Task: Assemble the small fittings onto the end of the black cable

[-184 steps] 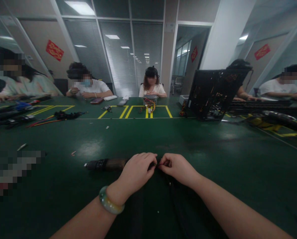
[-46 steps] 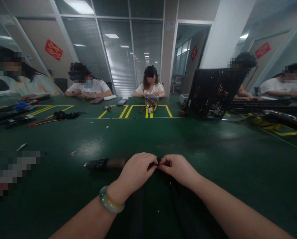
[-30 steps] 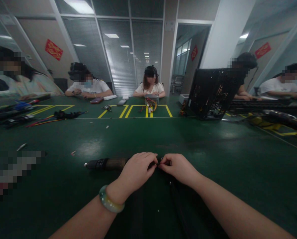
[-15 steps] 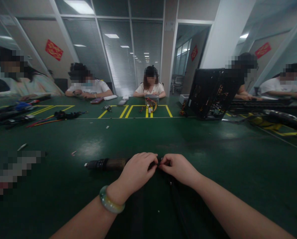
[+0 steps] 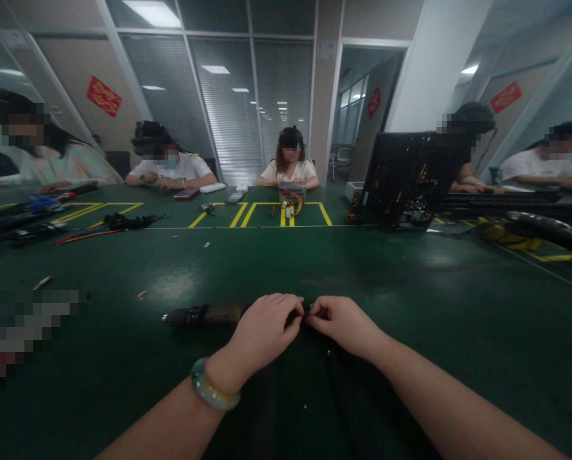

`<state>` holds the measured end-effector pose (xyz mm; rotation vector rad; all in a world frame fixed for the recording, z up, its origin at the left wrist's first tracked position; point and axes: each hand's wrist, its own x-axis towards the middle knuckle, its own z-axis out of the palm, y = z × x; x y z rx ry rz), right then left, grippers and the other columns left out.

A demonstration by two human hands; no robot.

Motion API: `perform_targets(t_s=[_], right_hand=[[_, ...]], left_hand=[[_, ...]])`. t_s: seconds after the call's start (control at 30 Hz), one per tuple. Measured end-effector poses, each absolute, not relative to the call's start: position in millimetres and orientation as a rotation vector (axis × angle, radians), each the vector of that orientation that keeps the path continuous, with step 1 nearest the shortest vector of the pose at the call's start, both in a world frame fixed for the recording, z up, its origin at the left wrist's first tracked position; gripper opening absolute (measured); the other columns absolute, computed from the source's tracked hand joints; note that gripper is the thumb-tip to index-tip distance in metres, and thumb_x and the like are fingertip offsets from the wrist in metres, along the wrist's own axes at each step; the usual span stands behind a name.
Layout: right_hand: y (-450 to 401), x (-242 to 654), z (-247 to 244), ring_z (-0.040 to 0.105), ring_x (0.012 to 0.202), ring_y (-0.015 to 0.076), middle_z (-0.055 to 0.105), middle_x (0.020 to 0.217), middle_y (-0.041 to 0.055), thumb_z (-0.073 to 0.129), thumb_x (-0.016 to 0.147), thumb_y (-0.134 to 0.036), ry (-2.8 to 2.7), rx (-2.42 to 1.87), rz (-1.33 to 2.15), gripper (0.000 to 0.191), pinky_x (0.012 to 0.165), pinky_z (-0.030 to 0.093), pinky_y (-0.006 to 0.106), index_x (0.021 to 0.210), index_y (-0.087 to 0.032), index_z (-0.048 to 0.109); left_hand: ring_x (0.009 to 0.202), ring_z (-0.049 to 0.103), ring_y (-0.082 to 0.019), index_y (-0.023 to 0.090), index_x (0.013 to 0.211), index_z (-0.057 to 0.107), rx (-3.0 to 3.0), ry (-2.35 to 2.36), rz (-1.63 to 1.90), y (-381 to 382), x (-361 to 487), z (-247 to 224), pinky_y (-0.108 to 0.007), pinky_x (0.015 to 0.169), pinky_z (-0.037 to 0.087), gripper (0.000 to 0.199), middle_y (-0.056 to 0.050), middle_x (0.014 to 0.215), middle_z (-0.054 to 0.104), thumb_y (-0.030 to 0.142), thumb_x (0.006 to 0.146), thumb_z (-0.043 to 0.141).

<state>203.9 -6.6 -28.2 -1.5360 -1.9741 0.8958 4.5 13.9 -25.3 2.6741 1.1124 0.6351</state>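
Observation:
A dark, rod-like tool (image 5: 218,316) with a metal tip lies crosswise on the green table (image 5: 247,262); its right part runs behind my left hand (image 5: 269,326). That hand, with a jade-like bangle (image 5: 215,385) on its wrist, has thumb and fingers drawn together. Close beside it, my right hand (image 5: 346,322) is closed in a pinch. Between the fingertips is something small and dark, too hidden to make out. Below my right hand a dark strap or cable (image 5: 338,383) runs toward me, with a small shiny spot near its top.
A black computer case (image 5: 401,182) stands at the back right. Cables (image 5: 127,222) lie at the left, and a unit with coloured wires (image 5: 291,195) is at the far middle. A blurred object (image 5: 31,329) is at the near left. Several people sit around the table.

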Motion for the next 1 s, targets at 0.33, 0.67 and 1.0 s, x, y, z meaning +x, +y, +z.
perform_targets(t_s=[0.33,0.67,1.0], right_hand=[[-6.5,203.7,-29.5,0.063,0.070,0.0143,0.070,0.079,-0.0015,0.063,0.083,-0.030,-1.974,-1.550,0.866,0.010,0.059,0.041,0.022,0.084,-0.021,0.069],[-5.8,204.6,-31.1,0.063,0.070,0.0133,0.070,0.079,-0.0027,0.064,0.083,-0.030,-1.985,-1.536,0.833,0.009,0.059,0.041,0.021,0.083,-0.022,0.070],[-5.2,204.3,-30.1,0.064,0.070,0.0132,0.070,0.079,-0.0030,0.064,0.083,-0.030,-1.978,-1.529,0.870,0.009,0.059,0.042,0.021,0.084,-0.022,0.069]], left_hand=[[0.099,0.059,-0.022,0.023,0.092,0.057,2.684,1.091,0.654,12.9,4.3,-25.3,-0.040,0.088,0.045,0.011,-0.001,0.108,0.064,0.018,0.083,0.055],[0.096,0.059,-0.021,0.023,0.091,0.057,2.685,1.114,0.618,13.9,4.6,-25.1,-0.039,0.085,0.045,0.007,0.000,0.103,0.065,0.019,0.086,0.055],[0.095,0.058,-0.020,0.023,0.093,0.057,2.687,1.105,0.632,15.2,4.6,-27.4,-0.037,0.086,0.044,0.009,0.000,0.102,0.064,0.018,0.085,0.056]])
